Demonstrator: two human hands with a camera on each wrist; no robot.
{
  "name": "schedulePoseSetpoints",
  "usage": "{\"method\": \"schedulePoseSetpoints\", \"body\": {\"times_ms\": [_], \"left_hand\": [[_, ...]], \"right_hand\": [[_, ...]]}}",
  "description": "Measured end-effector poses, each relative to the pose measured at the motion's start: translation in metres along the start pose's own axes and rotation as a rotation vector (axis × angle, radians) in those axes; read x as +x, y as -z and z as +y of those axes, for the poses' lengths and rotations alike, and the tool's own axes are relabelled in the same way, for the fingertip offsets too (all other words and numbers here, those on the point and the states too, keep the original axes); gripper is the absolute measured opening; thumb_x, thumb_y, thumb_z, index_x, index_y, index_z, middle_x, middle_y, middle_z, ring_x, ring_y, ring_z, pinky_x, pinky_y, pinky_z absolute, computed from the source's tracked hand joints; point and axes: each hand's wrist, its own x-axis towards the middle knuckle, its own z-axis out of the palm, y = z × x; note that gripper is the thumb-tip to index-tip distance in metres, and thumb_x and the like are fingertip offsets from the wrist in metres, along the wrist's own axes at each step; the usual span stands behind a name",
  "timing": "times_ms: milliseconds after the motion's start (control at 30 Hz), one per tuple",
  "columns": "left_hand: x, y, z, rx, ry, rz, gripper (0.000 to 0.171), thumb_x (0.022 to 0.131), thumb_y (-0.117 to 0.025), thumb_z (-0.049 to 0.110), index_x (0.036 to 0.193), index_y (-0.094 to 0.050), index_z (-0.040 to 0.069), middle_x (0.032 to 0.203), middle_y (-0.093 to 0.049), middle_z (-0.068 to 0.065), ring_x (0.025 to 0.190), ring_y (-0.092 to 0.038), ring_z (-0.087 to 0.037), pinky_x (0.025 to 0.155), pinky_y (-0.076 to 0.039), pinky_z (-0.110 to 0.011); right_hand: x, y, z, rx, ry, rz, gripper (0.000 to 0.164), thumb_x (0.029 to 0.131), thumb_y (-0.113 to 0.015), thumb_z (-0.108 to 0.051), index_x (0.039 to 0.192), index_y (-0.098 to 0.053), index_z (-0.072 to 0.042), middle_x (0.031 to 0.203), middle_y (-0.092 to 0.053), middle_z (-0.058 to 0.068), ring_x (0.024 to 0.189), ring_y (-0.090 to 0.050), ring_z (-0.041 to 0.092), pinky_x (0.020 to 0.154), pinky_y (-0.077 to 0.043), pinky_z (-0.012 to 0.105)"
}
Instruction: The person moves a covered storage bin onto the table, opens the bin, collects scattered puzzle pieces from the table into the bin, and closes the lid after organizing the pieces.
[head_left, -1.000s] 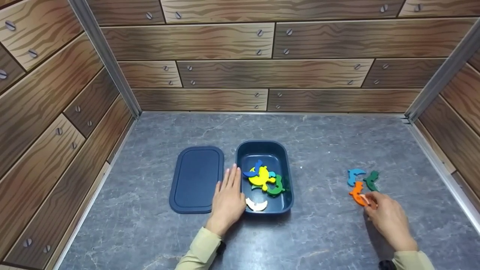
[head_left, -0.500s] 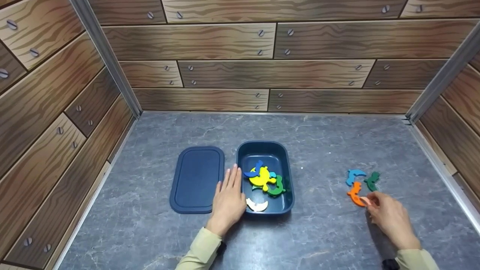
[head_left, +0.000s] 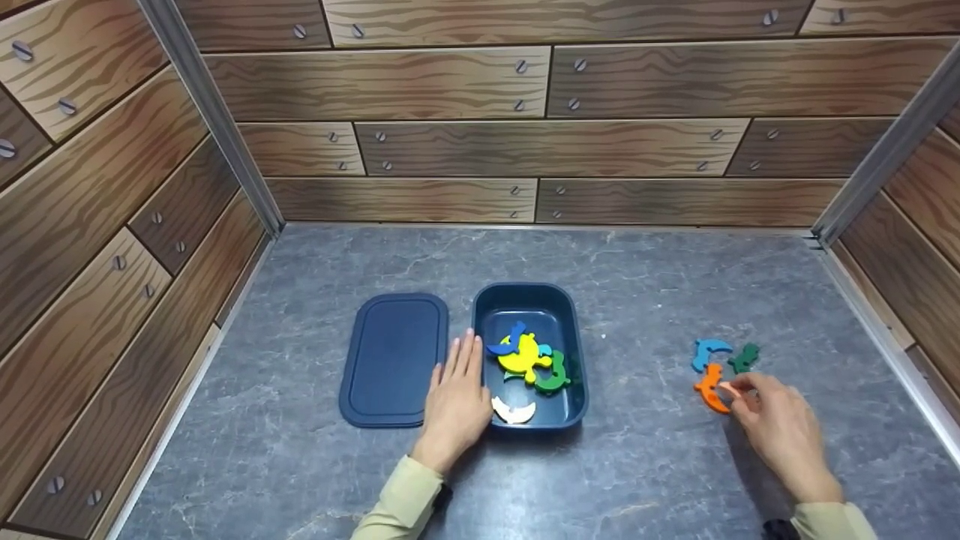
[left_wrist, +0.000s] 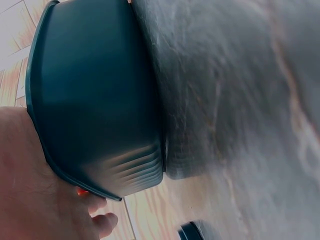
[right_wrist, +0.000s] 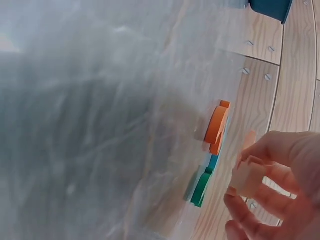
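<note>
My left hand (head_left: 459, 405) rests with straight fingers along the left rim of a dark blue box (head_left: 581, 390). In the left wrist view that hand (left_wrist: 45, 185) lies over the rim of the box (left_wrist: 100, 100). At the right, my right hand (head_left: 780, 435) pinches a pale peach toy piece (right_wrist: 248, 179) between thumb and fingers. Beside that hand lie an orange animal-shaped piece (head_left: 709, 390), a light blue one (head_left: 706, 352) and a dark green one (head_left: 745, 355), partly covered by the fingers. The right wrist view shows the held piece raised off the table.
Inside the box are a yellow turtle-shaped piece (head_left: 519, 360), a blue piece (head_left: 510, 342), a green piece (head_left: 555, 376) and a cream crescent-shaped piece (head_left: 514, 411). A flat blue lid (head_left: 394, 360) lies left of the box. Wood-patterned walls (head_left: 450, 82) enclose the table.
The orange piece has shifted slightly left. My right hand has moved up a little with the peach piece and now covers part of the dark green one. The left hand stays in place.
</note>
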Motion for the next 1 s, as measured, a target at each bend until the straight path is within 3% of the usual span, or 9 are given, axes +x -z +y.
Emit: {"method": "schedulePoseSetpoints", "body": {"times_ms": [333,1000], "left_hand": [[0.000,0.001,0.001,0.000,0.000,0.003,0.066,0.097,-0.046,0.018,0.158,-0.022,0.011,0.164,-0.012,0.000,0.149,-0.010,-0.023,0.116,-0.020,-0.053],[0.000,0.001,0.001,0.010,0.000,-0.007,0.066,0.098,-0.047,0.019,0.158,-0.021,0.011,0.164,-0.010,0.000,0.150,-0.008,-0.023,0.116,-0.018,-0.052]], "right_hand": [[0.002,0.002,-0.014,0.042,0.074,0.116,0.026,0.084,-0.075,-0.006,0.109,-0.068,-0.003,0.101,-0.066,0.018,0.079,-0.055,0.032,0.059,-0.040,0.041],[0.013,0.009,-0.046,0.125,0.182,0.165,0.022,0.087,-0.072,-0.004,0.109,-0.068,-0.003,0.097,-0.064,0.015,0.085,-0.056,0.033,0.065,-0.044,0.047]]}}
